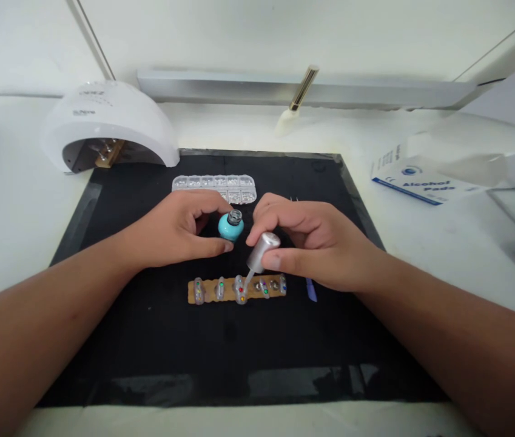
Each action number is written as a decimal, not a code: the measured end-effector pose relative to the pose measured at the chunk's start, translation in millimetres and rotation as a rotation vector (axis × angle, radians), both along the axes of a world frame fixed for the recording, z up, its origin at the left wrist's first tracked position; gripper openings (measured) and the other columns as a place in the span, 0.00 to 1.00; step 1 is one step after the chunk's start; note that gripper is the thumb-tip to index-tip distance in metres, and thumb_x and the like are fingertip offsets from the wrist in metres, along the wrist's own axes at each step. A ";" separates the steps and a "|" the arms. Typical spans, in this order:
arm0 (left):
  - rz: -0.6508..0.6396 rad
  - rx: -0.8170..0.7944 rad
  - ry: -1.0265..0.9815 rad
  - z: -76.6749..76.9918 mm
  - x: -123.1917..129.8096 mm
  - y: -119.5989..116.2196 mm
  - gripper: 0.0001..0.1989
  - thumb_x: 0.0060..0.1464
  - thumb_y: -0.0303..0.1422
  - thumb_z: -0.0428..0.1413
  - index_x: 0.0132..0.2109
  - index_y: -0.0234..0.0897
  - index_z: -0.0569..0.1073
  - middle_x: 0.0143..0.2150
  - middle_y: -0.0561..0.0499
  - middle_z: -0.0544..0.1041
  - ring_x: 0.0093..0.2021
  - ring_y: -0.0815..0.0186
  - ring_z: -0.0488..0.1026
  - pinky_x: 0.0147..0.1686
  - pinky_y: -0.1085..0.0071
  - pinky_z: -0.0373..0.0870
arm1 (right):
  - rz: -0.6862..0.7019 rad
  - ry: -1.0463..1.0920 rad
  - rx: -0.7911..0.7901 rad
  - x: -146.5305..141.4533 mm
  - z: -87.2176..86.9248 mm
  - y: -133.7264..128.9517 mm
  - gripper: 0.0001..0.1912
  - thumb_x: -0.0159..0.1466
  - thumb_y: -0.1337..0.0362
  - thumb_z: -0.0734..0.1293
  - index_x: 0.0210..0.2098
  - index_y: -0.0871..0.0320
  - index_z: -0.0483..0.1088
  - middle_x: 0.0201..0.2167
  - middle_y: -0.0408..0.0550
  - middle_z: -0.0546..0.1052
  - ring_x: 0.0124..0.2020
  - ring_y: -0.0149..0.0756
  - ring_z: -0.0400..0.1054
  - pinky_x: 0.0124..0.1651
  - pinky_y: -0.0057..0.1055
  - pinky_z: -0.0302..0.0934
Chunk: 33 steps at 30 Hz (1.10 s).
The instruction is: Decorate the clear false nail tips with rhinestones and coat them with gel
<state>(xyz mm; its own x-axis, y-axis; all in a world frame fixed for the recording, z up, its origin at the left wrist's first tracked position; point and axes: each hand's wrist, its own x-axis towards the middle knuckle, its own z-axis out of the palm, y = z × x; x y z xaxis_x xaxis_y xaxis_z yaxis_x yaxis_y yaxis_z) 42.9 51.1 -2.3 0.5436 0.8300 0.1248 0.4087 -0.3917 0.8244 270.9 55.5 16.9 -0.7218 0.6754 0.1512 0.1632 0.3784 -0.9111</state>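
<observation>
Between its thumb and fingers, my left hand (187,227) grips a turquoise nail polish bottle (230,226), uncapped and tilted toward the right. My right hand (314,240) pinches the silver cap of a nail polish brush (264,252), its bristles pointing down. The brush tip is at the middle one of several press-on nails, a clear nail with coloured gems (240,290); whether it touches is hard to tell. These nails are mounted in a row on a tan strip (209,290), which lies on the black mat below both hands.
A white nail lamp (116,121) with a wooden piece inside stands at the back left. Behind my hands lies a clear compartment case of gems (214,182). A gold-capped bottle (302,91), an alcohol pads box (414,170) and a purple tool (312,290) are also around the black mat (170,352).
</observation>
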 end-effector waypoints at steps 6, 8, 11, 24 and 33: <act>0.029 -0.028 -0.046 -0.9 0.5 -0.2 0.08 0.47 0.30 0.63 0.36 0.33 0.74 0.29 0.56 0.70 0.27 0.73 0.63 0.28 0.74 0.60 | -0.099 0.053 -0.077 -0.9 -1.5 0.9 0.06 0.58 0.63 0.72 0.31 0.58 0.74 0.30 0.41 0.69 0.31 0.29 0.65 0.34 0.29 0.58; 0.040 -0.043 -0.055 -0.1 1.2 -0.5 0.07 0.47 0.29 0.63 0.35 0.33 0.74 0.29 0.57 0.70 0.27 0.73 0.62 0.27 0.75 0.59 | -0.084 0.090 -0.100 -0.4 -1.9 1.4 0.05 0.58 0.63 0.72 0.31 0.59 0.74 0.29 0.41 0.69 0.30 0.29 0.64 0.34 0.29 0.58; 0.049 -0.059 -0.066 1.0 2.1 -0.9 0.07 0.47 0.29 0.63 0.35 0.33 0.74 0.28 0.57 0.70 0.26 0.74 0.61 0.26 0.75 0.58 | -0.045 0.130 -0.123 0.5 -2.3 1.4 0.06 0.57 0.64 0.73 0.33 0.59 0.75 0.29 0.41 0.69 0.31 0.29 0.64 0.34 0.29 0.59; 0.072 -0.099 -0.099 -1.7 0.6 -0.4 0.07 0.46 0.30 0.63 0.34 0.34 0.75 0.27 0.57 0.69 0.26 0.73 0.61 0.25 0.75 0.58 | -0.130 0.085 -0.148 -3.7 0.6 1.8 0.05 0.57 0.64 0.72 0.31 0.60 0.74 0.27 0.41 0.70 0.28 0.28 0.63 0.33 0.28 0.58; 0.075 -0.126 -0.108 -2.3 0.7 -0.7 0.07 0.47 0.30 0.63 0.34 0.34 0.74 0.27 0.57 0.69 0.27 0.72 0.61 0.26 0.73 0.59 | -0.025 0.080 -0.186 -4.5 -1.9 -0.4 0.07 0.56 0.65 0.73 0.33 0.62 0.75 0.29 0.41 0.71 0.29 0.27 0.65 0.33 0.28 0.58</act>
